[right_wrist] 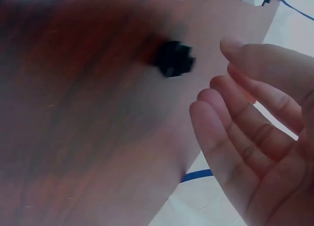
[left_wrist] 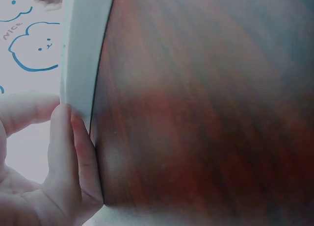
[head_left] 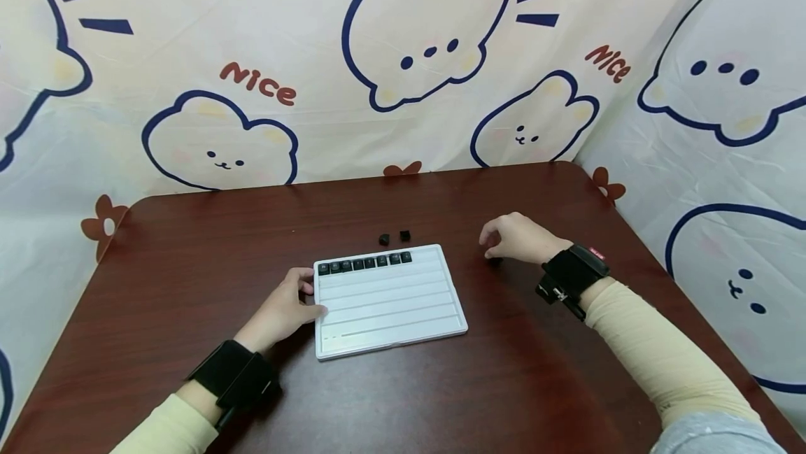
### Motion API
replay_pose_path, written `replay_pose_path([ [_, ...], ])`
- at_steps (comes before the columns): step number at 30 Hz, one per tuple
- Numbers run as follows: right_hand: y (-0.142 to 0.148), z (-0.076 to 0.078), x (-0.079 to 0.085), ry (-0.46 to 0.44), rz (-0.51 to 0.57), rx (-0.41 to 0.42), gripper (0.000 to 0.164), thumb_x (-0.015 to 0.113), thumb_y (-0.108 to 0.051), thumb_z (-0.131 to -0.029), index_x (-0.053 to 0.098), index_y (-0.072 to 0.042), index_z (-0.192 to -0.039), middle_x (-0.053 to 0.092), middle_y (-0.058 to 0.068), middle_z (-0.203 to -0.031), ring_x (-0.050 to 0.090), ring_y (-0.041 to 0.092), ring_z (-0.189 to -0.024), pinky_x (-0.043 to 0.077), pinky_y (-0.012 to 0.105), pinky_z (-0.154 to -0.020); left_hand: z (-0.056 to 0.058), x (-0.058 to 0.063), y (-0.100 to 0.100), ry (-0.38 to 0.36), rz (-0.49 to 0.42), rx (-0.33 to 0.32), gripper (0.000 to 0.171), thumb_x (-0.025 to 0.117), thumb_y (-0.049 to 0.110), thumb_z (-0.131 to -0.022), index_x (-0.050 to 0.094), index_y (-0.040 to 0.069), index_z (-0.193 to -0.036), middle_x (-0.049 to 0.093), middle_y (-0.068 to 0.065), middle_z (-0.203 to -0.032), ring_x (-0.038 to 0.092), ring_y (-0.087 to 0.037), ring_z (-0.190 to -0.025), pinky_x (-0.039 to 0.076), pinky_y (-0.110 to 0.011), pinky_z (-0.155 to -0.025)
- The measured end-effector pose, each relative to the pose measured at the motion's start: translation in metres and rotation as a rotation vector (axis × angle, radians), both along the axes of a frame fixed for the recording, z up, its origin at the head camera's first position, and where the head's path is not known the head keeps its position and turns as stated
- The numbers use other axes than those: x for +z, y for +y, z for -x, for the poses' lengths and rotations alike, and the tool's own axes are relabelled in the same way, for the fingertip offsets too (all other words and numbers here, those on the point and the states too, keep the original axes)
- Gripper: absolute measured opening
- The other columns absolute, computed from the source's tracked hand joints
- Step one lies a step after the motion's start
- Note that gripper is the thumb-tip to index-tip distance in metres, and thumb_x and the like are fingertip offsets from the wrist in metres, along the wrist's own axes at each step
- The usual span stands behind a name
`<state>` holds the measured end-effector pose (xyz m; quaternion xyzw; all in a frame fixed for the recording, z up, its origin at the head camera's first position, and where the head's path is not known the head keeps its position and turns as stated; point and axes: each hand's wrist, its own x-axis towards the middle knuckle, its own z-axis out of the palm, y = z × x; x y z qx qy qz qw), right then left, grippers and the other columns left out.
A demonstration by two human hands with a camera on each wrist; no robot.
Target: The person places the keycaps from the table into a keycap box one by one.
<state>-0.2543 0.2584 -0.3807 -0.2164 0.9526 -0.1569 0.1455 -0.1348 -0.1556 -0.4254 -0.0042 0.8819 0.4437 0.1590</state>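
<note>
A white ridged tray (head_left: 390, 307) lies on the table, with a row of several black keycaps (head_left: 359, 264) along its far edge. My left hand (head_left: 291, 306) holds the tray's left edge, the thumb on the rim and the other fingers at the side; the left wrist view shows these fingers (left_wrist: 64, 152) against the tray's side wall (left_wrist: 84, 54). To the right of the tray, my right hand (head_left: 521, 237) hovers with fingers loosely bent and nothing between them. Small black pieces (right_wrist: 174, 59), blurred in the right wrist view, lie near its fingertips, mostly hidden by the hand in the head view.
Two loose black keycaps, one on the left (head_left: 384, 238) and one on the right (head_left: 405, 236), lie just beyond the tray's far edge. The brown table (head_left: 208, 265) reaches back to a printed curtain (head_left: 327, 132) behind and on the right.
</note>
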Motion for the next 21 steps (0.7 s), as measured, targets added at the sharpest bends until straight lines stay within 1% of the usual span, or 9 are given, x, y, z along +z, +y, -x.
replay_pose_path([
  [5, 0.007, -0.001, -0.007, -0.009, -0.012, -0.008, 0.016, 0.083, -0.009, -0.085, 0.076, -0.008, -0.099, 0.07, 0.004, -0.093, 0.058, 0.021, -0.081, 0.05, 0.038, -0.074, -0.001, 0.001, 0.0, 0.0, -0.01, -0.003, 0.071, 0.075, 0.008, -0.091, 0.035, -0.007, -0.147, 0.054, -0.022, -0.121, 0.051, -0.028, -0.091, 0.041, -0.038, -0.077],
  [10, 0.009, -0.002, -0.011, -0.027, -0.007, -0.023, 0.015, 0.083, -0.009, -0.085, 0.076, -0.008, -0.098, 0.068, 0.004, -0.091, 0.058, 0.022, -0.082, 0.05, 0.038, -0.074, -0.001, 0.0, 0.001, -0.003, -0.002, 0.005, 0.07, 0.075, 0.007, -0.091, 0.035, -0.006, -0.148, 0.054, -0.021, -0.123, 0.051, -0.027, -0.089, 0.041, -0.037, -0.077],
  [21, 0.011, -0.005, -0.015, -0.014, 0.003, -0.013, 0.013, 0.083, -0.007, -0.085, 0.076, -0.008, -0.096, 0.068, 0.005, -0.091, 0.059, 0.023, -0.084, 0.051, 0.039, -0.076, 0.0, -0.001, 0.001, 0.002, 0.003, 0.004, 0.07, 0.074, 0.007, -0.092, 0.035, -0.006, -0.148, 0.054, -0.022, -0.123, 0.051, -0.03, -0.097, 0.041, -0.041, -0.081],
])
